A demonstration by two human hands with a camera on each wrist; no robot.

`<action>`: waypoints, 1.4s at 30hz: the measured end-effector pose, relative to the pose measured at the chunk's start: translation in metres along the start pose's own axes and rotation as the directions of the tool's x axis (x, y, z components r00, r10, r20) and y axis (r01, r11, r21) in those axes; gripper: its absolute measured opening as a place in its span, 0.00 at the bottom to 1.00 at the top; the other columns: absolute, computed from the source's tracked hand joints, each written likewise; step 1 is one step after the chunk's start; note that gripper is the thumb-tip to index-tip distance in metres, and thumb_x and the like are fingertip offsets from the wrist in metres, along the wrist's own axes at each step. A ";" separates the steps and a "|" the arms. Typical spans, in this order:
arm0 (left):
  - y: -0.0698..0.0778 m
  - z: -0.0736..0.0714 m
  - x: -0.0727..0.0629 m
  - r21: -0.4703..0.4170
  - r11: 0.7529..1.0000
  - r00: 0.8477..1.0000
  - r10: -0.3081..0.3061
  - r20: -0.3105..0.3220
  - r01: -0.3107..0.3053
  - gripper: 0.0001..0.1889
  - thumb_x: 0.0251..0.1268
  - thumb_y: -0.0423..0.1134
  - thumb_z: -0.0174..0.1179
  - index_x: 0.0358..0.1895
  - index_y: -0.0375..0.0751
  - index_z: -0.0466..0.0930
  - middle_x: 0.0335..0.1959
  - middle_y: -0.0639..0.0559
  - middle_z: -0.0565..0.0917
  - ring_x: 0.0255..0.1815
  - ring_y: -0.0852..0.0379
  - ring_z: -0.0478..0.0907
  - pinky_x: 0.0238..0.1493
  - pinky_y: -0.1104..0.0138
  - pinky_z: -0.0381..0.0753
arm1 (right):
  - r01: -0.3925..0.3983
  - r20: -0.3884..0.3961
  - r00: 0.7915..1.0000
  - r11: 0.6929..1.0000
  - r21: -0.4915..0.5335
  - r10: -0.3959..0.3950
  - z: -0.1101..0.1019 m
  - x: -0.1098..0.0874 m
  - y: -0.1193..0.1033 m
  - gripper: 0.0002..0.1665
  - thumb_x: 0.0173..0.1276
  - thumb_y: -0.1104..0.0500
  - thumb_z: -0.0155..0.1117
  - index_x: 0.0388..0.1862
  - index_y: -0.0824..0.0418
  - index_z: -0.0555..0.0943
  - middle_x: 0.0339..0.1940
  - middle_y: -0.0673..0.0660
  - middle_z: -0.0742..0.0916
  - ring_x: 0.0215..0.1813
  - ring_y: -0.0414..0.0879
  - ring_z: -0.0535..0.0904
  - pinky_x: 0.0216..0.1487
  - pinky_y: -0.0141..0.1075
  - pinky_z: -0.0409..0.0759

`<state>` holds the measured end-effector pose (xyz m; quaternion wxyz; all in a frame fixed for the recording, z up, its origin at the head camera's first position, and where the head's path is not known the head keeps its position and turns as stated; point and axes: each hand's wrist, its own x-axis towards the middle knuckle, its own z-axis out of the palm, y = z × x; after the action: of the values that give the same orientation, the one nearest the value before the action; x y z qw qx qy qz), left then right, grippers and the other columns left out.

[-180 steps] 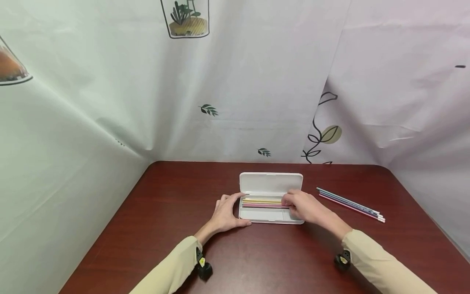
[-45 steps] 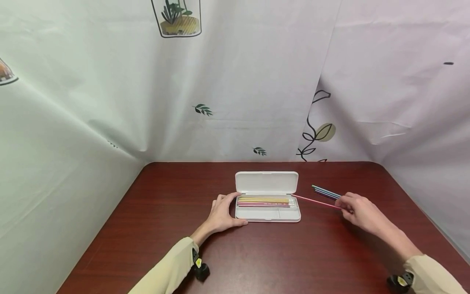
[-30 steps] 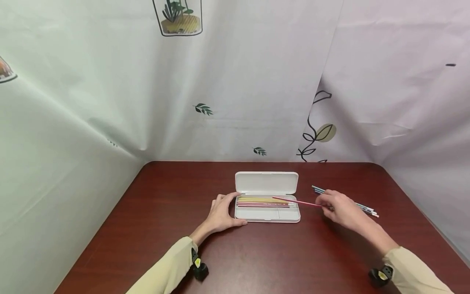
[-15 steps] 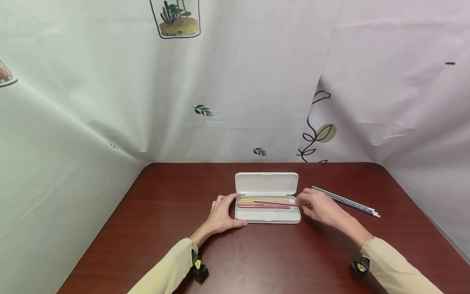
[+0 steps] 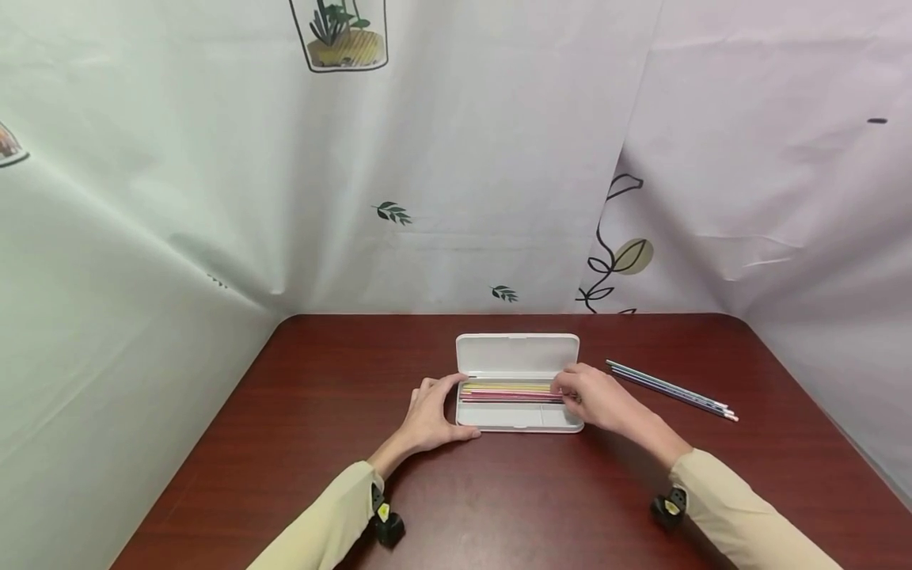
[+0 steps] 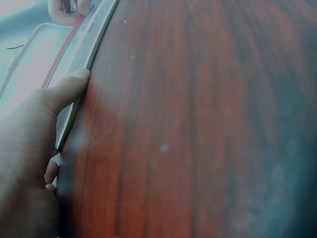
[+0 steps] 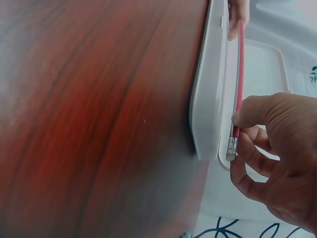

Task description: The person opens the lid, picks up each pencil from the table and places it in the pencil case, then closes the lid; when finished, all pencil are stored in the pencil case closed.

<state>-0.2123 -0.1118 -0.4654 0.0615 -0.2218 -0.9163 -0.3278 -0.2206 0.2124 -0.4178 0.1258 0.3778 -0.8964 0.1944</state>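
A white pencil case (image 5: 492, 418) stands with its lid up on the table; yellow and pink-red pencils (image 5: 499, 393) lie side by side in its rear compartment. My left hand (image 5: 430, 416) grips the case's left end, thumb at the front edge and fingers toward the back. At the right end, my right hand (image 5: 602, 398) pinches a red pencil (image 7: 240, 74) between thumb and fingers, close to its metal ferrule and eraser. That pencil is held level over the case, along its length, as the right wrist view shows. Its tip is hard to make out.
Several blue and dark pencils (image 5: 673, 389) lie slantwise on the reddish-brown table (image 5: 527, 491), right of the case. A pale printed cloth (image 5: 456, 158) hangs behind the table and along its sides. Black wrist cameras (image 5: 667, 507) sit below both sleeves.
With the red pencil, my right hand has come left from beside the loose pencils to above the case. My left hand keeps its grip on the left end.
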 end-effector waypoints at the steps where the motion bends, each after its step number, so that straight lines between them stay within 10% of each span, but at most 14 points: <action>1: 0.000 0.000 0.000 0.000 1.000 1.000 0.001 -0.002 -0.001 0.47 0.40 0.55 0.80 0.68 0.46 0.71 0.57 0.52 0.79 0.51 0.51 0.66 0.52 0.53 0.61 | -0.003 0.005 1.000 1.000 -0.001 0.003 0.001 0.001 -0.001 0.15 0.54 0.74 0.68 0.32 0.55 0.84 0.30 0.46 0.77 0.33 0.41 0.72 0.32 0.36 0.74; 33: -0.002 0.002 -0.001 0.014 1.000 1.000 0.018 -0.021 -0.017 0.48 0.39 0.55 0.81 0.69 0.46 0.71 0.58 0.52 0.79 0.52 0.51 0.67 0.53 0.53 0.61 | 0.007 0.042 0.999 1.000 0.028 -0.008 0.009 0.006 -0.008 0.12 0.56 0.73 0.68 0.34 0.57 0.86 0.33 0.47 0.81 0.32 0.41 0.75 0.34 0.37 0.76; 42: -0.002 0.002 -0.001 0.007 1.000 1.000 0.007 -0.015 -0.006 0.48 0.39 0.54 0.81 0.69 0.47 0.72 0.57 0.52 0.79 0.51 0.51 0.67 0.51 0.53 0.61 | -0.046 -0.093 0.995 0.999 -0.004 0.046 -0.011 -0.021 0.010 0.10 0.56 0.71 0.72 0.35 0.60 0.85 0.33 0.48 0.82 0.36 0.46 0.78 0.38 0.42 0.78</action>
<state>-0.2127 -0.1125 -0.4680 0.0701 -0.2221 -0.9162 -0.3261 -0.2122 0.2368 -0.4181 0.1642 0.3473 -0.8987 0.2118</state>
